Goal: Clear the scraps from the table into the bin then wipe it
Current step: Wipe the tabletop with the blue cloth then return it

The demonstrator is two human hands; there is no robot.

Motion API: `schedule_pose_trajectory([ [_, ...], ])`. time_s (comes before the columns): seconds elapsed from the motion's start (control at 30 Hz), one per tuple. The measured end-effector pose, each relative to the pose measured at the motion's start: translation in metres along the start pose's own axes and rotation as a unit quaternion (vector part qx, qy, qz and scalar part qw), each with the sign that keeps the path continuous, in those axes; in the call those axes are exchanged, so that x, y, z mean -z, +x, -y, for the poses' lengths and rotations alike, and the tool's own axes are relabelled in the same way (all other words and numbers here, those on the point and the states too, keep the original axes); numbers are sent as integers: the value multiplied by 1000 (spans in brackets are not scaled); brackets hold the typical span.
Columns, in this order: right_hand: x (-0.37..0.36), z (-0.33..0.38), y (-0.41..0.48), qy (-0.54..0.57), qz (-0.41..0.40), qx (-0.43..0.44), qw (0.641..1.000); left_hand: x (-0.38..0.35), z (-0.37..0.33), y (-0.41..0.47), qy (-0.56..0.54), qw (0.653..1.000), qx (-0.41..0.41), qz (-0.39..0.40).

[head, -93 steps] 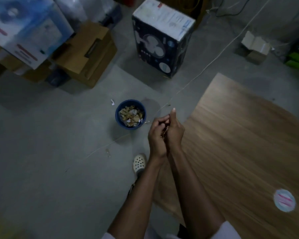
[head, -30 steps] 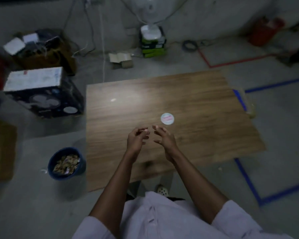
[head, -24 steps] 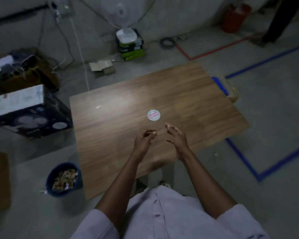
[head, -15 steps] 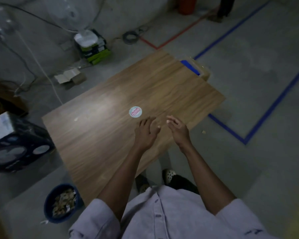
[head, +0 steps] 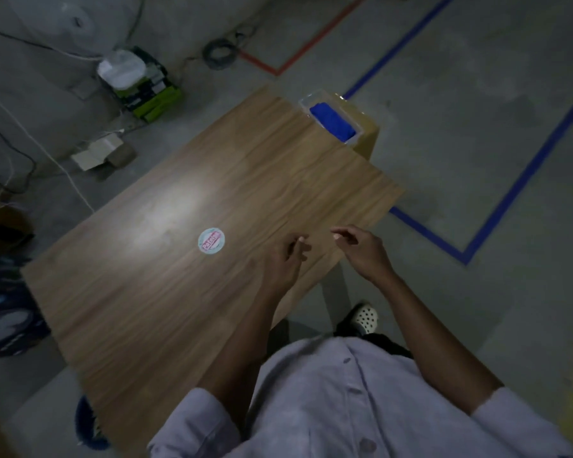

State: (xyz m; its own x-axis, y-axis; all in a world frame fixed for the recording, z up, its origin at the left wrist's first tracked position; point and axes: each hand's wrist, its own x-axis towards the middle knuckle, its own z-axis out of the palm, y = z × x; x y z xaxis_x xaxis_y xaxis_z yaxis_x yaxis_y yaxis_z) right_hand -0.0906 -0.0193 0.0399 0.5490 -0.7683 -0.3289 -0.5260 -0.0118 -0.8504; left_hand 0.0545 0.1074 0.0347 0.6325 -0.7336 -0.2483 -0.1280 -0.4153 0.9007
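Since 0.5 s ago view swings right, bin (head: 90, 424) now half-hidden lower left under table (head: 166, 292) | head: left hand (head: 283, 262) and right hand (head: 361, 249) loosely open, empty, frame centre | blue cloth (head: 333, 122) in tray upper right

bin (head: 86, 424): only a curved piece of the blue rim shows; the table (head: 166, 292) covers the rest, so its contents are hidden.
dark box (head: 4, 312): cut by the left edge, print blurred.
round sticker (head: 211, 241): red word too blurred to read.
left hand (head: 283, 264): fingers smeared (cannot tell if it touches the table or holds anything).
right hand (head: 361, 249): fingertips blurred.
shoe (head: 363, 319): partly behind the shirt (head: 361, 408).
blue cloth (head: 333, 122): in a clear tray, folds unclear.
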Motion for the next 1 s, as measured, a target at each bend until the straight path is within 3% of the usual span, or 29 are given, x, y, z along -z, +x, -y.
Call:
schedule_pose_trajectory([
  [0.1,39,-8,22,34,23,-14,999,-35,-18,11,-42,997,45,-44],
  [0.23,72,-8,46,273,26,-146,951,-76,-47,27,-127,968,148,-157],
  [0.33,90,-6,73,341,53,-194,918,-95,-65,52,-221,944,205,-137],
  [0.5,96,15,135,281,156,-160,933,-106,-82,110,-463,844,228,-148],
  [0.63,89,43,183,142,264,-76,951,-106,-87,143,-528,808,207,-159],
  [0.7,82,51,204,54,280,-10,959,-104,-87,157,-524,814,194,-161],
  [0.8,77,57,231,-75,250,53,964,-110,-96,175,-443,858,219,-141],
  [1.0,97,43,285,-150,243,24,958,-155,-125,209,-368,896,225,-109],
])
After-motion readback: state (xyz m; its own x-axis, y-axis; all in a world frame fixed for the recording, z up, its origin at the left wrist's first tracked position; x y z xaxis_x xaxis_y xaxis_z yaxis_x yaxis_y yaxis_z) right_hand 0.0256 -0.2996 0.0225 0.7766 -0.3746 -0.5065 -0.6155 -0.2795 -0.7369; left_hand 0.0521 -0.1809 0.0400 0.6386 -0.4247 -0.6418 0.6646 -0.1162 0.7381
